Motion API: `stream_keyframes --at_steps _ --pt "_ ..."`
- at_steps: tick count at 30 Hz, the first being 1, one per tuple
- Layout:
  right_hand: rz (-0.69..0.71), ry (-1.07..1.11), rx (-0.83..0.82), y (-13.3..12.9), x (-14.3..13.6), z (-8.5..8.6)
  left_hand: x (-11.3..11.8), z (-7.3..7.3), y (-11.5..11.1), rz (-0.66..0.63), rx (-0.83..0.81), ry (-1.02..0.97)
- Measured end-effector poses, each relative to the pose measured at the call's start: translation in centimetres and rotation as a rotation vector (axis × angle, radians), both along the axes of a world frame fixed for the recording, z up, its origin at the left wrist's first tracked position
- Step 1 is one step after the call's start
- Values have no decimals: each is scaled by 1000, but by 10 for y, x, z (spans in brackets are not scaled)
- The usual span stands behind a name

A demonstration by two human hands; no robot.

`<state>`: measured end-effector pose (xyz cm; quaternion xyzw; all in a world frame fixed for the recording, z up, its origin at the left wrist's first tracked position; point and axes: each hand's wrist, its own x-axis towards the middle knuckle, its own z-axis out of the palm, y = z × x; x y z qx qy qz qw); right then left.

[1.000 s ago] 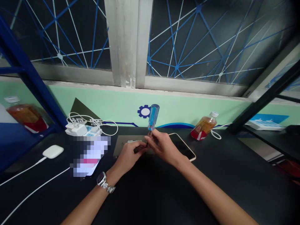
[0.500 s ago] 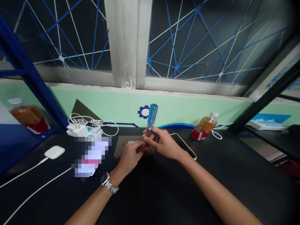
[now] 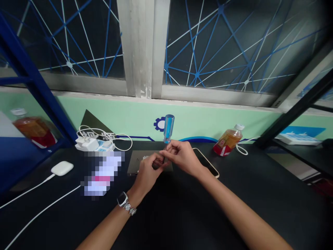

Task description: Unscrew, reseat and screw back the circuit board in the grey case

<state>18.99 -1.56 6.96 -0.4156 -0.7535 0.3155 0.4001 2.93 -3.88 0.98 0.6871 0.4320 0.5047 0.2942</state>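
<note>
A screwdriver [image 3: 169,127] with a clear blue handle stands upright, handle up, in front of me. My right hand [image 3: 183,156] pinches it just below the handle, around the shaft. Close beside it, my left hand [image 3: 149,170] has its thumb and fingers drawn together near the lower shaft; the tip is hidden, and whether these fingers touch the shaft or hold something small I cannot make out. Under and behind both hands lies a flat grey-brown device [image 3: 135,161] with a pale label, partly covered by my left hand. A watch [image 3: 122,199] and bracelet are on my left wrist.
A phone [image 3: 208,165] lies right of my hands, near a bottle of amber drink [image 3: 229,140]. On the left are a blurred-out phone [image 3: 104,175], a white earbud case [image 3: 62,168] on a cable, and a power strip [image 3: 102,147] with chargers. Shelf frames border both sides.
My left fingers have risen and closed in toward the screwdriver's shaft. My right hand keeps its pinch, with the fingers curled slightly more and the screwdriver turned a little.
</note>
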Motion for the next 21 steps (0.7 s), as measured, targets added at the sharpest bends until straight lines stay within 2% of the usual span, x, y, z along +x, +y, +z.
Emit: stream_keyframes --at_steps 2,4,9,11,14,19,21 --pt "-72 -32 42 0 -2 -2 -2 0 1 -33 -19 -4" --pt "-55 -43 23 -1 -1 0 -5 0 1 -91 -43 3" --pt "267 41 -208 -3 8 13 -12 4 1 -208 -33 70" --pt "331 88 -251 -3 10 16 -12 6 -1 -224 -15 90" --pt "278 109 -216 -3 10 14 -8 7 -4 -207 -18 56" --pt "77 109 -102 -2 2 3 -1 3 -3 -11 -17 3" --pt "17 117 -71 -1 -1 1 -3 1 -2 -32 -24 7"
